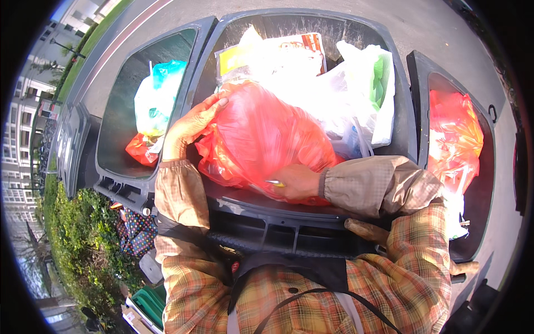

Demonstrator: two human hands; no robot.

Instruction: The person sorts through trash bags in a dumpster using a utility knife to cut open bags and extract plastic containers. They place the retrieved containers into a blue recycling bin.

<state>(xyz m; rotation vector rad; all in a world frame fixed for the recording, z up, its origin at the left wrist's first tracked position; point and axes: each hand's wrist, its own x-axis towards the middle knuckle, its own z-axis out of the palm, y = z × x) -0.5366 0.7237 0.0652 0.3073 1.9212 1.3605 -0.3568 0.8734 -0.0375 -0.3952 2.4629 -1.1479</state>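
Note:
A full red plastic bag bulges at the near side of the large middle bin. My left hand grips the bag's upper left side, thumb on top and fingers against the plastic. Low on the bag's front, my right hand is closed round a small knife-like tool, of which only a bright tip and a bit of yellow show. That tip points left and touches or nearly touches the red plastic; I cannot tell which. Behind the bag lie a white plastic bag with something green inside and a printed package.
On the left, an open bin contains white, teal and red bags. Another bin at the right holds an orange-red bag. Bushes and a dotted bag are at the lower left. Pavement runs behind.

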